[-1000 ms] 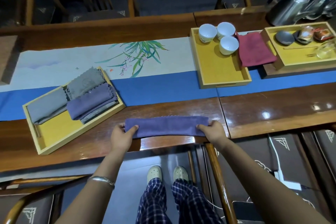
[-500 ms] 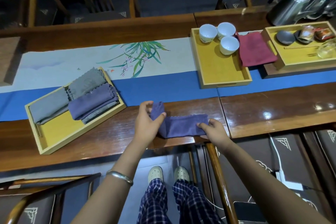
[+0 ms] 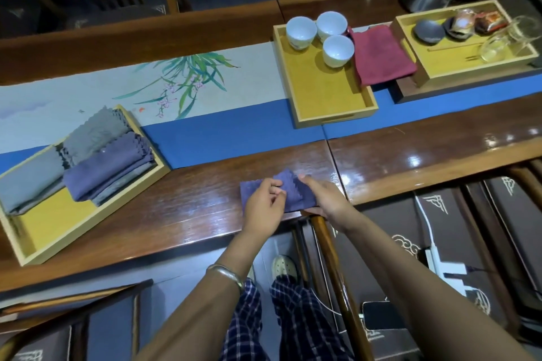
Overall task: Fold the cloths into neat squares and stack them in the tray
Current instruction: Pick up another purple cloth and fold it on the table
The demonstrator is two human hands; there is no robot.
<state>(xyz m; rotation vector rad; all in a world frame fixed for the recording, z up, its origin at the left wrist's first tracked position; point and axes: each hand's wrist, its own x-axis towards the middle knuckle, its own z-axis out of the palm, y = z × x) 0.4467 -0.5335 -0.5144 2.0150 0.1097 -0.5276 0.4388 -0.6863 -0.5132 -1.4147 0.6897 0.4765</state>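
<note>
A purple cloth lies folded into a small square near the front edge of the wooden table. My left hand pinches its folded-over end from the left. My right hand holds the right side, fingers on top and thumb under the edge. At the left stands a yellow wooden tray holding folded cloths: grey ones and a purple one stacked on top of grey.
A second yellow tray holds three white cups, with a red cloth beside it. A third tray with dishes and glasses sits far right. A blue and painted runner crosses the table. Chairs stand below the table's front edge.
My left hand carried the cloth's left end over to the right end, halving the long strip into a small square. My right hand stayed on the right end.
</note>
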